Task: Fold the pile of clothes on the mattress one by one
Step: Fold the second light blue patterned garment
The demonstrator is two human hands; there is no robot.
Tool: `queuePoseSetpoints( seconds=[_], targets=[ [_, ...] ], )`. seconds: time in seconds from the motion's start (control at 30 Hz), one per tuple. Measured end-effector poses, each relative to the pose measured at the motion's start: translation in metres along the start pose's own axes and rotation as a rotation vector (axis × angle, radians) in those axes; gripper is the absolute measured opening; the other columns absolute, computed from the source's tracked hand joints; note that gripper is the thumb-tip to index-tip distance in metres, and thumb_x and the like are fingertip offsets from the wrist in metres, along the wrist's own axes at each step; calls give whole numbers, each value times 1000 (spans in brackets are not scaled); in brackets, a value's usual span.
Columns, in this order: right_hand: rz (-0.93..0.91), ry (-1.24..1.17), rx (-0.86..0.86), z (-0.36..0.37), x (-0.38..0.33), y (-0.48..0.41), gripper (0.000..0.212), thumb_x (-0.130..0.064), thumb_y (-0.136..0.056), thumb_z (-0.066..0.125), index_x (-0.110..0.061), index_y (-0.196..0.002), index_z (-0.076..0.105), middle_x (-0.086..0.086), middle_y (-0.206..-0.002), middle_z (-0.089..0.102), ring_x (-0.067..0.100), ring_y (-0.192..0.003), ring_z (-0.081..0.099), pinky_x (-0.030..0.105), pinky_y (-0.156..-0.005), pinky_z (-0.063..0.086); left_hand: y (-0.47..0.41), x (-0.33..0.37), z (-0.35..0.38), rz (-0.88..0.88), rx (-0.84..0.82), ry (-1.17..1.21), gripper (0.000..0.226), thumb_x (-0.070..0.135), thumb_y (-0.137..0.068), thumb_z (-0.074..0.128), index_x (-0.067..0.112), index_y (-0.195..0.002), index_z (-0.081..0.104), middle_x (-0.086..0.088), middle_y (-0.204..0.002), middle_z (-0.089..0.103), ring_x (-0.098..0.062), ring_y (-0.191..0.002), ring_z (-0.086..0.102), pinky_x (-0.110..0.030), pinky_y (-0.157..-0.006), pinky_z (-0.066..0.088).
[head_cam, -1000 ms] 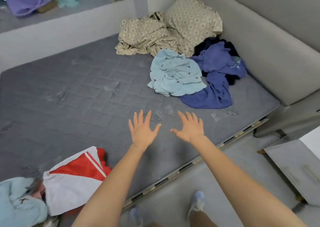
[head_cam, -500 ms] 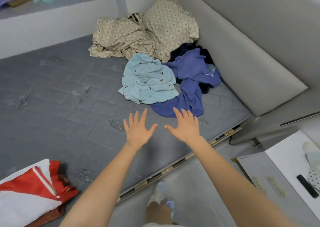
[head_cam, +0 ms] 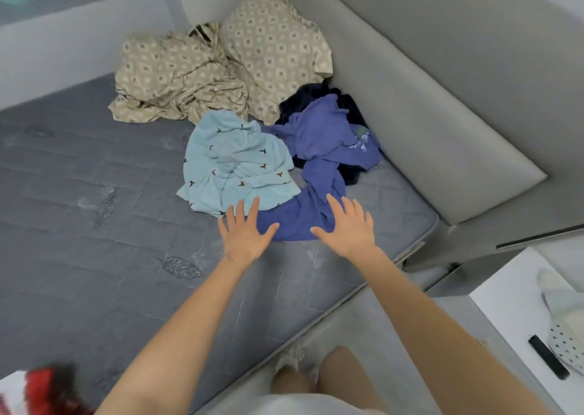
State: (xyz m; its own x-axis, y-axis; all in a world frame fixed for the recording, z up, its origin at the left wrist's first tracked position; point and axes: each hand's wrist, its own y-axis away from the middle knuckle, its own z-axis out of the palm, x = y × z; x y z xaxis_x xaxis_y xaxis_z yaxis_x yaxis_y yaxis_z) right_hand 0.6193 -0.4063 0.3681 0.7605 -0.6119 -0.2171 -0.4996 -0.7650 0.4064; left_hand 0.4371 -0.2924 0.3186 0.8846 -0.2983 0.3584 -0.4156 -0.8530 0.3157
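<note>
Both hands have advanced to the pile's near edge: left hand (head_cam: pixel 245 236) over light blue shirt (head_cam: pixel 234 165), right hand (head_cam: pixel 347 228) over purple garment (head_cam: pixel 319 136); fingers spread, gripping nothing.

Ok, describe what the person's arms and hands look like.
Both forearms are bare, no sleeves in view. The left hand and right hand wear no gloves, rings or watch. A faint thin mark or band sits at the left wrist; unclear which.
</note>
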Motion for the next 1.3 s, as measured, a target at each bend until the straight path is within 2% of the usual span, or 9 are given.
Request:
queuePoseSetpoints(
  seconds=[0.33,0.53,0.7,0.9,1.0,1.1,1.17,1.23,1.3],
  targets=[
    [-126,27,-30,-27,17,-107,86,-64,-90,48,-31,-155,2,4,-162,5,26,-149,2,48,-119,11,-87,29,4,-129,65,94,79,63,-91,46,36,-154,7,-4,-163,5,-28,-149,1,-51,-117,-3],
    [-262,2,-65,-20,2,-205,85,-62,-90,49,-27,-155,5,5,-163,2,26,-149,0,48,-119,9,-148,19,27,-311,130,210,81,59,-90,51,36,-154,6,-3,-163,2,-27,-149,1,-50,-119,0],
    [-307,-90,-119,43,-26,-295,92,-64,-87,53,-34,-153,-4,4,-163,-3,24,-149,-2,46,-120,8,-209,-38,75,-429,111,184,83,58,-91,51,36,-154,2,-3,-163,-2,-26,-149,-1,-48,-119,0],
    [-389,-4,-96,133,-46,-394,104,-73,-79,53,-43,-142,-23,6,-162,-11,26,-149,-5,48,-119,7,-281,-119,136,-477,146,178,82,49,-94,51,31,-154,-1,-9,-162,-6,-28,-149,-7,-51,-118,-4],
    [-370,-61,-98,171,-57,-431,111,-70,-75,62,-42,-148,-17,8,-161,-12,28,-149,-6,51,-117,8,-303,-154,159,-527,199,185,90,54,-90,56,31,-154,-4,-12,-161,-10,-30,-148,-10,-53,-117,-5],
    [-347,-66,-140,197,-66,-458,119,-64,-72,70,-40,-149,-18,8,-161,-9,30,-148,-2,57,-115,15,-315,-174,174,-581,211,257,98,55,-85,63,31,-154,-2,-15,-161,1,-33,-148,-1,-57,-115,3],
    [-345,-26,-155,209,-70,-469,121,-57,-73,73,-36,-150,-17,8,-160,3,32,-144,12,55,-110,27,-320,-179,179,-567,228,217,96,49,-84,67,24,-155,8,-19,-153,23,-36,-142,19,-56,-112,18],
    [-363,69,-97,215,-72,-477,112,-49,-77,73,-29,-154,-6,9,-150,25,33,-129,31,49,-96,40,-324,-183,178,-513,267,147,85,40,-86,69,12,-152,25,-23,-133,44,-37,-125,40,-50,-102,34],
    [-388,136,-26,216,-73,-480,88,-43,-84,68,-22,-152,17,8,-139,39,32,-119,40,43,-88,40,-326,-186,172,-454,247,113,65,28,-88,68,4,-142,41,-25,-117,53,-39,-111,48,-46,-89,40]
  ],
)
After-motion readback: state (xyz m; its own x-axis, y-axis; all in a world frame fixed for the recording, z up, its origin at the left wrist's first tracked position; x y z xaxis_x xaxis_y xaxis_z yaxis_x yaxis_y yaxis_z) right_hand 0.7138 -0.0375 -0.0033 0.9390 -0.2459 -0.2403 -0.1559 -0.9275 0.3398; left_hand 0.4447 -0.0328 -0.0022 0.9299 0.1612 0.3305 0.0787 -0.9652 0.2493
